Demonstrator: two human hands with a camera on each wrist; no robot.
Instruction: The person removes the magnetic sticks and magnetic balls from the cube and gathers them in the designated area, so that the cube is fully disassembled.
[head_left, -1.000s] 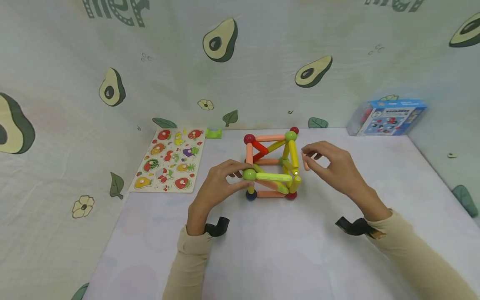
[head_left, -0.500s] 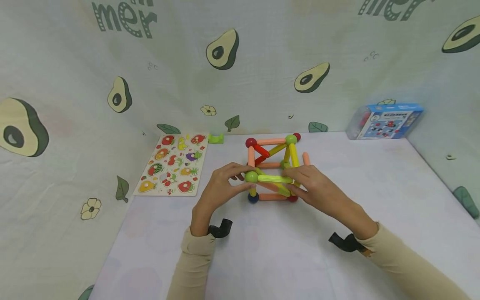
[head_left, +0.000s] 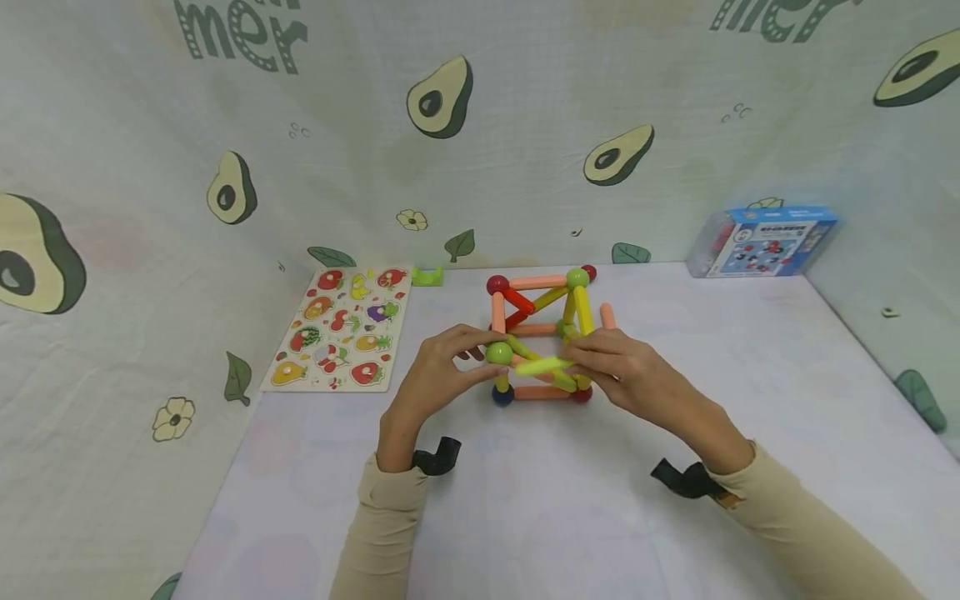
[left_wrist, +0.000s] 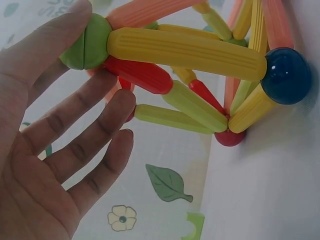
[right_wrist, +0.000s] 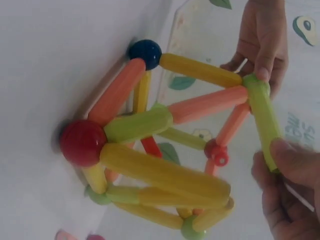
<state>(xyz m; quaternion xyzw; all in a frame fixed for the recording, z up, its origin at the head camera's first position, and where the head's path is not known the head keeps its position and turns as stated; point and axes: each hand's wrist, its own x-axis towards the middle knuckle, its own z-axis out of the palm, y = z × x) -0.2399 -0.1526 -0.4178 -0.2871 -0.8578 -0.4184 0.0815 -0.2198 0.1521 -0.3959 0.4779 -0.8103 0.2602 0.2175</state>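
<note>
A frame of magnetic rods and balls [head_left: 536,282] stands on the table. My left hand [head_left: 442,367] pinches the green ball [left_wrist: 86,45] at its near upper left corner between thumb and fingertips. My right hand [head_left: 633,367] pinches the lime green rod [right_wrist: 266,120] by one end. The rod's other end lies at or close against the green ball; whether they touch is unclear. A blue ball [left_wrist: 286,76] and a red ball [right_wrist: 82,142] sit at the near bottom corners. The right hand covers part of the frame's right side in the head view.
A loose orange rod [head_left: 607,315] lies just beyond my right hand. To the left is a fruit picture board [head_left: 348,333], with a small green piece [head_left: 427,277] near it. A blue toy box [head_left: 765,242] stands at the back right against the patterned cloth.
My right hand has let go of the orange rod, moved left and taken the lime green rod's right end. That rod now tilts, its left end lower. The left hand keeps hold of the ball.
</note>
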